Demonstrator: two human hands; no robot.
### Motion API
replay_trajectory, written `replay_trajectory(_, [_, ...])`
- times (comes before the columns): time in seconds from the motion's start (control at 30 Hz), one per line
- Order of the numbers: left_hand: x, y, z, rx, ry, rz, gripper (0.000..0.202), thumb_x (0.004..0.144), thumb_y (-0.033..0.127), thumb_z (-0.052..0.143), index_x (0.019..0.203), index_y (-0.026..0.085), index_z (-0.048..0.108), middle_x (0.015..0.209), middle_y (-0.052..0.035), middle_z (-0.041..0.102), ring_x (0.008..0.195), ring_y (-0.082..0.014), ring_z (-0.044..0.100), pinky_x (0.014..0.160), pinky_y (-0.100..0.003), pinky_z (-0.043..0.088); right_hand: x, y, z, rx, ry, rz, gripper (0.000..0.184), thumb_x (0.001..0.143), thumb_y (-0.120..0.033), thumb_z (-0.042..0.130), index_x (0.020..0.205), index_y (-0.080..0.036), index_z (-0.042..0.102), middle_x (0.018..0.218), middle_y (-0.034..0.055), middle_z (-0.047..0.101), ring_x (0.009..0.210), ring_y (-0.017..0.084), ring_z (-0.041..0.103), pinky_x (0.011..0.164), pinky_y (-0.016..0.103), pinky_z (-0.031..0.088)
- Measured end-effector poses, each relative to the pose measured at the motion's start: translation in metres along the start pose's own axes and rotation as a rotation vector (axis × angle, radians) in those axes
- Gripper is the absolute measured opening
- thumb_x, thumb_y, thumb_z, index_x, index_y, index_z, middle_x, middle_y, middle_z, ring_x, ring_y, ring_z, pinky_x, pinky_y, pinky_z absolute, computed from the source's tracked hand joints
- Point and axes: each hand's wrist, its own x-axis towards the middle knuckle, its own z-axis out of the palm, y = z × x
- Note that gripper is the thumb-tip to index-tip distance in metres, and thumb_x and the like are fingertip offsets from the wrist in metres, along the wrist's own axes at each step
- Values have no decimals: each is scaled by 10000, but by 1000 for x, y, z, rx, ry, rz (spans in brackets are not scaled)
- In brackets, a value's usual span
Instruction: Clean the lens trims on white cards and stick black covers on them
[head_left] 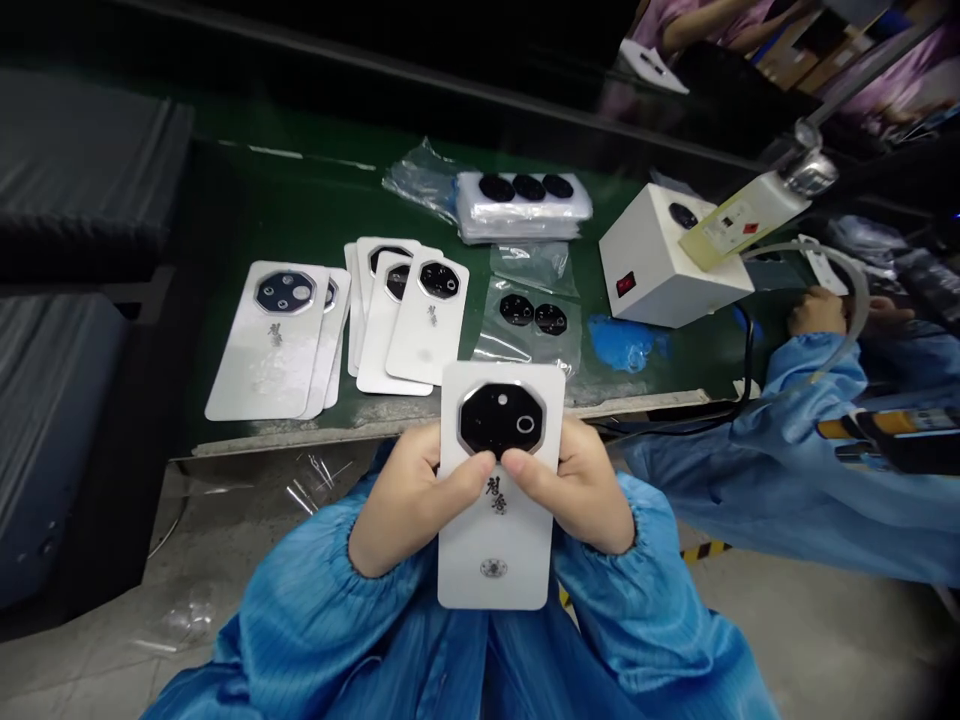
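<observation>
Grip: I have my left hand [405, 505] and right hand [577, 490] closed on a white rectangular phone back panel [495, 550], thumbs just below its black octagonal lens [499, 420].
Panel: held in front of me, just short of the green workbench [322, 230] edge.
Bench: more white panels [262, 370] lie flat, near a clear bag of black lens pieces [529, 335].
</observation>
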Motion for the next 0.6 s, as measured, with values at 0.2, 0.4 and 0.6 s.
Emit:
replay_trajectory(0.2, [0, -19, -8, 3, -101, -43, 360, 755, 469, 581, 625, 135, 542, 516, -4, 515, 452, -97, 433, 409, -208, 328, -4, 31, 0, 26, -58, -14, 375, 867, -440, 466, 622, -158, 479, 586, -15, 444, 536, 77, 387, 500, 206, 331])
replay_trajectory(0.4, [1, -27, -19, 123, 5, -29, 445, 786, 554, 519, 861, 146, 681, 812, -61, 677, 786, -203, 593, 730, -283, 499, -8, 45, 5, 104, -117, -13, 428, 882, -493, 404, 662, -148, 529, 636, 12, 492, 563, 96, 419, 508, 220, 335])
replay_trajectory(0.6, [-6, -38, -26, 273, 153, -87, 454, 679, 590, 640, 859, 183, 727, 958, -96, 702, 1052, -332, 552, 1009, -426, 391, 4, 48, 9, 105, -57, -92, 478, 837, -597, 415, 686, -154, 511, 667, 6, 489, 622, 100, 435, 594, 231, 386])
